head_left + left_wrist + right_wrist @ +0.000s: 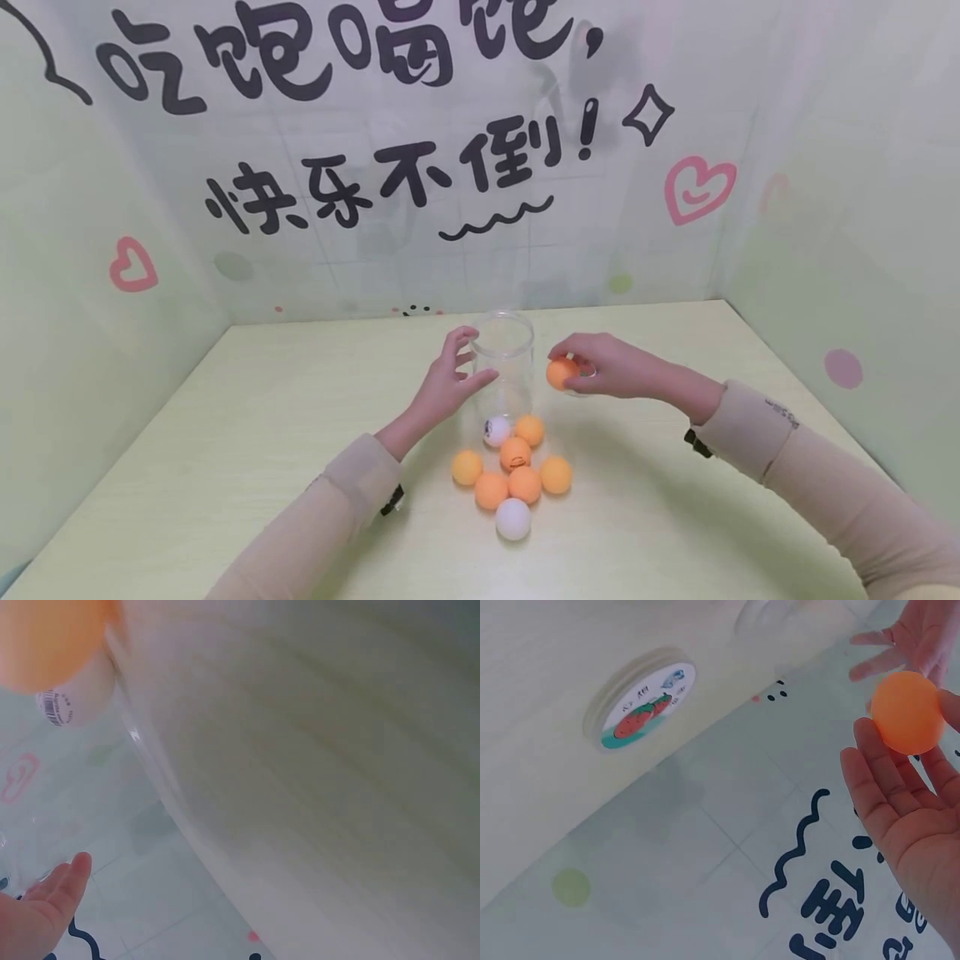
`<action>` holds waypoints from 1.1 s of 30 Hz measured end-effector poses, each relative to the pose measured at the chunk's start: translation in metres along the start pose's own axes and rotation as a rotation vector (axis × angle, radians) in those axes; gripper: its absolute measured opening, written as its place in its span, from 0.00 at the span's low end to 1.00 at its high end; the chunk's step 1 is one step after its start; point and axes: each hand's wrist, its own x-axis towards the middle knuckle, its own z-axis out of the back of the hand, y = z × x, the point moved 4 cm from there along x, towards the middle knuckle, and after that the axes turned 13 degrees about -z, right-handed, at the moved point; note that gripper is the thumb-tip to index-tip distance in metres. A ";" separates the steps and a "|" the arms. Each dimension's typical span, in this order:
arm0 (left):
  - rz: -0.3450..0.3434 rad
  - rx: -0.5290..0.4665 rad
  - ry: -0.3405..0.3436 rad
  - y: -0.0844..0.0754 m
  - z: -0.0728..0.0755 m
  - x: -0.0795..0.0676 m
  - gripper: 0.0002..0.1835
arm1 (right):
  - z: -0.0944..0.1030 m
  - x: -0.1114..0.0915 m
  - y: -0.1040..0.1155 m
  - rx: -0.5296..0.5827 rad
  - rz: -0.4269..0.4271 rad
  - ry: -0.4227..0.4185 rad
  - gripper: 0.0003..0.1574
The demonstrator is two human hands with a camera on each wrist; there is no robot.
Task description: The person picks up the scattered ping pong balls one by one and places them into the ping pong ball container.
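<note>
A clear jar point(504, 379) stands upright near the back of the table. My left hand point(444, 379) is at its left side, fingertips right at the rim and thumb overlapping the front. Those fingers look spread and fairly straight in the right wrist view. To the right of the jar, my right hand point(607, 367) pinches an orange ping-pong ball point(907, 712) between thumb and fingers. In front of the jar, several ping-pong balls form a cluster, among them a printed white ball point(497, 432), a yellow ball point(557, 475) and a plain white ball point(513, 519).
A round lid point(649, 701) with a strawberry picture is on the table to the right of the jar, mostly behind my right hand in the head view. Patterned sheets point(337, 275) with black lettering enclose the table point(262, 417) at the back and sides.
</note>
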 end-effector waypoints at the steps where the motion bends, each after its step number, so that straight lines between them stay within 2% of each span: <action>1: 0.004 0.003 0.000 0.001 0.000 0.000 0.34 | 0.003 0.001 0.002 -0.005 -0.007 -0.005 0.20; 6: 0.019 0.011 0.000 -0.001 0.001 0.000 0.34 | 0.018 0.008 0.011 -0.028 -0.024 -0.036 0.22; 13: 0.007 0.020 0.022 -0.036 0.003 -0.005 0.31 | 0.032 0.017 0.020 -0.066 -0.011 -0.106 0.21; 27: 0.006 0.016 0.026 -0.038 0.004 -0.005 0.31 | 0.036 0.042 0.035 -0.117 0.059 -0.190 0.20; 30: 0.005 0.023 0.028 -0.040 0.004 -0.005 0.32 | 0.033 0.047 0.037 -0.123 0.070 -0.192 0.19; 33: 0.006 0.024 0.031 -0.040 0.004 -0.004 0.32 | 0.030 0.052 0.037 -0.119 0.044 -0.165 0.20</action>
